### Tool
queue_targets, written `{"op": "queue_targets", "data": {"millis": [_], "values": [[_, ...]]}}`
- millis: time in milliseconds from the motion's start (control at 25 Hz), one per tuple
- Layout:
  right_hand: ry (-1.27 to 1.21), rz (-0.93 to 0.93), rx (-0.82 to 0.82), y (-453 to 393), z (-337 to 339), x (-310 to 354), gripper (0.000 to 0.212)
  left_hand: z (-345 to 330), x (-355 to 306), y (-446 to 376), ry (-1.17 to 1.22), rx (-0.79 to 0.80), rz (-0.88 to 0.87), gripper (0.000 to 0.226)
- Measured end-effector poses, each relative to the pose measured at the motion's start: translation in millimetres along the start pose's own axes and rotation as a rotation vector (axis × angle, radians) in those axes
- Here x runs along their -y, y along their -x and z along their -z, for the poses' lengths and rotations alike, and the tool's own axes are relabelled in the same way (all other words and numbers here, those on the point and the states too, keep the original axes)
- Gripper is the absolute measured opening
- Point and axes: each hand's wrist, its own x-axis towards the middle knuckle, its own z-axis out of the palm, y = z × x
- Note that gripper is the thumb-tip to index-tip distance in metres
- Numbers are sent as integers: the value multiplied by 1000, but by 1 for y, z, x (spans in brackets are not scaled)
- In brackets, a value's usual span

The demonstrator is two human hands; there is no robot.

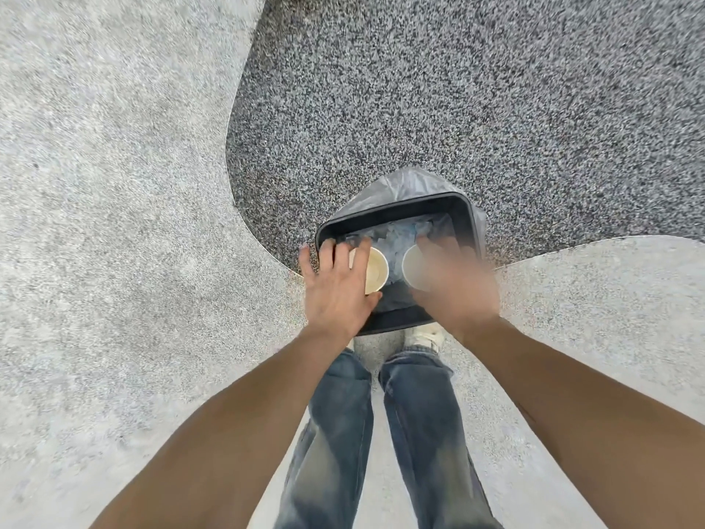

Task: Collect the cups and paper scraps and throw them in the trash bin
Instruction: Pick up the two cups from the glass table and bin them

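Holding two cups (375, 269) over trash bin (467, 219); left hand (337, 290) fingers spread, right hand (450, 284) blurred, grip unclear. Risking cup clipping rim, bouncing onto floor (114, 185).

Trash bin (467, 219): dark matt plastic, lined with thin glossy grey plastic bag (404, 185). Cups (375, 269): matt paper. Floor (114, 185): rough speckled aggregate; jeans (419, 433): faded denim.

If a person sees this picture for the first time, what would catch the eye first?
Two hands over a black trash bin at the centre: the left hand and the blurred right hand, each beside a paper cup. The bin stands where dark speckled floor curves into pale floor.
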Motion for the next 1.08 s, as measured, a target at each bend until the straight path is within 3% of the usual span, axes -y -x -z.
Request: {"op": "queue_targets", "data": {"millis": [200,400,720,920,1080], "values": [[-19,-9,36,3,6,3,87,7,0,0,-19,-11,0,91],[-52,11,-34,27,61,4,79,67,6,11,22,-21,-17,85],[-74,-15,-260,114,275,-1,74,296,-15,54,185,-166,-159,80],[-13,-27,-522,192,423,-14,74,461,-29,78,238,-239,-381,85],[12,-158,-676,255,492,-18,75,551,-47,98,218,-330,-539,89]]}}
